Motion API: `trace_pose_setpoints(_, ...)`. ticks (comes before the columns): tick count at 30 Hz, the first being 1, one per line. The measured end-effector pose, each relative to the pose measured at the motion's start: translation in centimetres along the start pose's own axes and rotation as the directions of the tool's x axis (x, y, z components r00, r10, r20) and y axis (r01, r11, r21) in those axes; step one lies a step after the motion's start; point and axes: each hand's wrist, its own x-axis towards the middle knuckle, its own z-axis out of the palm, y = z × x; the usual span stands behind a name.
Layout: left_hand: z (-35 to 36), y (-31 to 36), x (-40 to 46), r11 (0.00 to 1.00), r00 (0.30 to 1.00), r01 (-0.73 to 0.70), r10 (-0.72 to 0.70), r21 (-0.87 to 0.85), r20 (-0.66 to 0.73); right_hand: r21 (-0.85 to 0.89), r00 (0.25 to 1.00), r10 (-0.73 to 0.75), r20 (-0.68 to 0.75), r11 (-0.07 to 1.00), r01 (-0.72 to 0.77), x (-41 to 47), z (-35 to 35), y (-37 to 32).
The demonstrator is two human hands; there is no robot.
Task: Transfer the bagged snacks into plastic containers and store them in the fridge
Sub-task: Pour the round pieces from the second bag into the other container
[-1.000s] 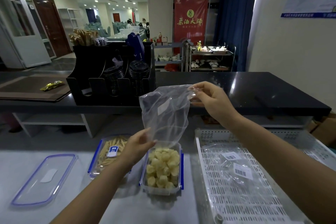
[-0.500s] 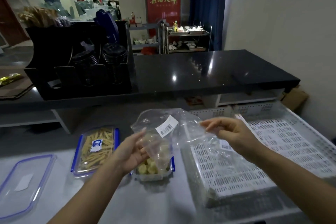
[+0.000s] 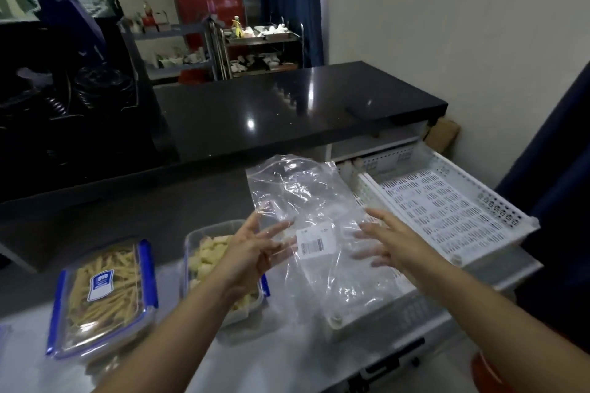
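- My left hand (image 3: pixel 255 246) and right hand (image 3: pixel 383 242) hover apart, fingers spread, gripping nothing.
- The empty bag (image 3: pixel 306 217) lies between them over the white tray (image 3: pixel 447 214), long axis away from me.
- The filled open container (image 3: pixel 207 252) sits under my left hand.

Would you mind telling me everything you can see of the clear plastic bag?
The bag is thin, clear, crinkled plastic with glossy highlights and looks empty. A white barcode label sits near its middle. It is spread out, its far end lifted, over the near corner of the white perforated tray. The left hand and right hand touch it with spread, straight fingers at either side; neither grip is closed.
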Motion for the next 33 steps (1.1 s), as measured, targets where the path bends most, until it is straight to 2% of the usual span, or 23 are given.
trace_pose_setpoints(3, 2.1, -0.5, 2.2, 0.996, 1.000, 0.003, -0.001, 0.087, -0.023, -0.059, 0.996, -0.034, -0.078, 0.998, 0.030, 1.9, -1.6, 0.1)
trace_pose_setpoints(5, 3.1, -1.3, 3.6, 0.965, 0.995, -0.016, 0.041, 0.262, -0.089, -0.069, 0.989, -0.062, -0.137, 0.996, 0.053, 3.5, -2.8, 0.3)
trace_pose_setpoints(7, 4.1, -2.3, 5.1, 0.877, 0.989, -0.017, 0.085, 0.479, -0.121, -0.141, 0.984, -0.087, -0.156, 0.988, 0.066, 5.3, -4.1, 0.7)
trace_pose_setpoints(9, 4.8, -3.3, 6.4, 0.732, 0.982, -0.029, 0.147, 0.680, -0.116, -0.249, 0.989, -0.102, -0.108, 0.966, 0.072, 7.2, -5.2, 1.4)
trace_pose_setpoints(10, 4.9, -3.9, 7.1, 0.621, 0.976, -0.040, 0.193, 0.783, -0.104, -0.337, 0.993, -0.096, -0.073, 0.939, 0.066, 8.1, -5.6, 1.7)
trace_pose_setpoints(13, 4.9, -5.3, 9.0, 0.267, 0.952, -0.124, 0.304, 0.956, 0.038, -0.668, 0.994, -0.100, -0.036, 0.742, 0.050, 10.5, -6.1, 2.9)
trace_pose_setpoints(16, 5.5, -6.3, 10.9, -0.032, 0.962, -0.145, 0.229, 0.989, 0.149, -0.748, 0.962, -0.272, 0.005, 0.637, 0.185, 12.2, -5.9, 3.5)
trace_pose_setpoints(18, 5.7, -7.0, 12.1, -0.210, 0.976, -0.128, 0.146, 0.969, 0.161, -0.804, 0.933, -0.334, 0.138, 0.513, 0.302, 13.4, -5.5, 3.8)
trace_pose_setpoints(19, 5.7, -7.3, 12.6, -0.261, 0.984, -0.115, 0.103, 0.958, 0.146, -0.840, 0.926, -0.310, 0.215, 0.424, 0.337, 14.2, -5.3, 4.1)
trace_pose_setpoints(22, 5.2, -8.6, 13.4, -0.358, 0.995, -0.080, 0.022, 0.930, 0.094, -0.909, 0.921, -0.185, 0.344, 0.183, 0.376, 16.0, -4.9, 5.2)
trace_pose_setpoints(27, 5.0, -9.6, 13.9, -0.536, 1.000, -0.028, -0.026, 0.844, 0.017, -0.932, 0.931, -0.061, 0.361, -0.002, 0.361, 17.6, -5.4, 7.9)
trace_pose_setpoints(30, 5.4, -9.4, 13.9, -0.572, 0.998, -0.008, -0.057, 0.821, -0.030, -0.930, 0.930, -0.035, 0.366, 0.027, 0.367, 18.0, -5.0, 8.3)
trace_pose_setpoints(33, 5.7, -9.0, 13.8, -0.553, 0.996, -0.008, -0.075, 0.833, -0.040, -0.927, 0.928, -0.019, 0.373, 0.046, 0.373, 18.4, -4.9, 8.1)
